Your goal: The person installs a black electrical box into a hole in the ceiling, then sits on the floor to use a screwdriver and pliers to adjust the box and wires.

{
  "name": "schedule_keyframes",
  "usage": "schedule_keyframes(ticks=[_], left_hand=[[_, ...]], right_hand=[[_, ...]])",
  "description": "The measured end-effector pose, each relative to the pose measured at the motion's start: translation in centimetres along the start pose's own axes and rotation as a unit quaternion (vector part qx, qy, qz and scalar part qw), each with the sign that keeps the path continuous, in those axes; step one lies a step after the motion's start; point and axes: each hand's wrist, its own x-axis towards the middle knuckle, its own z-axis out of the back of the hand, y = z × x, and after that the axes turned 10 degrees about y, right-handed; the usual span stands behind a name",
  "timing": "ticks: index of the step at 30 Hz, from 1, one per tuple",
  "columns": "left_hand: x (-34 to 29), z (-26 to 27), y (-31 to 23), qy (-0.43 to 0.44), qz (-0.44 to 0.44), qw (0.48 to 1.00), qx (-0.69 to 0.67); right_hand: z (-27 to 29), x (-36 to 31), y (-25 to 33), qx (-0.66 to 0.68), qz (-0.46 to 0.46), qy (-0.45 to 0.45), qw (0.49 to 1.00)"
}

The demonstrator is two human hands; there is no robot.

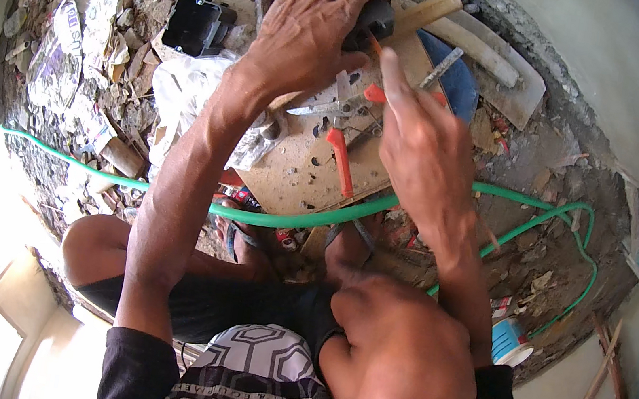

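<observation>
My left hand (310, 31) is draped over a black plastic electrical box (378, 18), its fingers steadying it on the board (365, 165). My right hand (429, 145) is closed, index finger stretched toward the box. From that fingertip a thin orange tool (373, 42) meets the box's side; my hand hides the rest of it. Below the left hand lies a tool with an orange-red handle (339, 161). Another orange-red handle (374, 93) shows beside the right hand. A second black electrical box (195, 25) sits open to the left.
A wooden handle (427, 15) sticks out behind the box. White plastic bags (183, 95) lie left of the board, among rubble (125, 42). Across the front, near my feet, runs a green hose (308, 219). A blue-and-white container (510, 342) stands at the right.
</observation>
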Motion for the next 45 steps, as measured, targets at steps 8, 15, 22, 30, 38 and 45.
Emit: schedule_keyframes(ticks=[8, 15, 22, 30, 38, 45], left_hand=[[-0.3, -0.6, 0.4, -0.007, -0.007, 1.0, -0.014], [-0.1, -0.5, 0.2, -0.005, -0.002, 1.0, -0.003], [0.0, -0.5, 0.2, -0.023, -0.016, 1.0, 0.014], [0.0, -0.4, 0.3, -0.011, -0.022, 1.0, 0.017], [0.0, -0.1, -0.1, -0.001, 0.009, 1.0, 0.005], [0.0, -0.2, 0.1, 0.007, 0.001, 1.0, 0.001]], right_hand=[[0.5, -0.3, -0.5, 0.013, 0.029, 0.02, 0.999], [-0.2, -0.6, -1.0, 0.045, 0.06, -0.018, 0.997], [0.1, -0.8, -0.7, 0.076, 0.072, -0.039, 0.994], [1.0, -1.2, -0.3, 0.066, -0.008, 0.035, 0.997], [1.0, -1.0, -0.5, 0.05, 0.016, 0.017, 0.998], [0.4, -0.1, -0.7, 0.058, 0.055, -0.022, 0.997]])
